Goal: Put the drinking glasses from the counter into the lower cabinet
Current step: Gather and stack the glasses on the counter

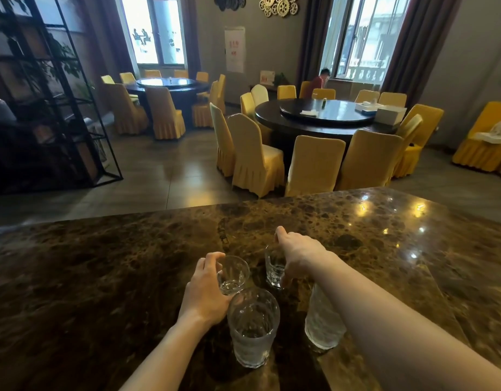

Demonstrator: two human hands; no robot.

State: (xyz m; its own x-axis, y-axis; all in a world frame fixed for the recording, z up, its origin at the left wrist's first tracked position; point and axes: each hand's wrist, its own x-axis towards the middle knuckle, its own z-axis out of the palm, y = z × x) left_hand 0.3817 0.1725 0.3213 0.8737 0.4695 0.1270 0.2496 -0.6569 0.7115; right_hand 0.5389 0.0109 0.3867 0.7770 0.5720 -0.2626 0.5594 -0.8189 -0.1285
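So the counter (130,263) fills the whole bottom half of the frame, dark marbled stone, and all four glasses sit in a tight cluster low and centre on it. Nothing's gone into the cabinet yet as far as I can judge, and the cabinet itself isn't in view at all.

Nearest the camera are two tall frosted glasses: front tall glass (253,327) bottom centre, and right tall glass (324,320) just right of it, half hidden under the right forearm. Both upright.

Behind them, two small clear ones, also upright. The left hand (205,292) is wrapped round the left small glass (233,273) from its left side, fingers curled on the wall. The right hand (295,253) comes down over the right small glass (275,268) from above, thumb and fingers round its rim and side.

Both look like real holds, though neither glass seems lifted yet.

What matters next: each small glass is already in the nearer hand, long axis vertical, so it's probably straight up, then clear of the tall ones in front.
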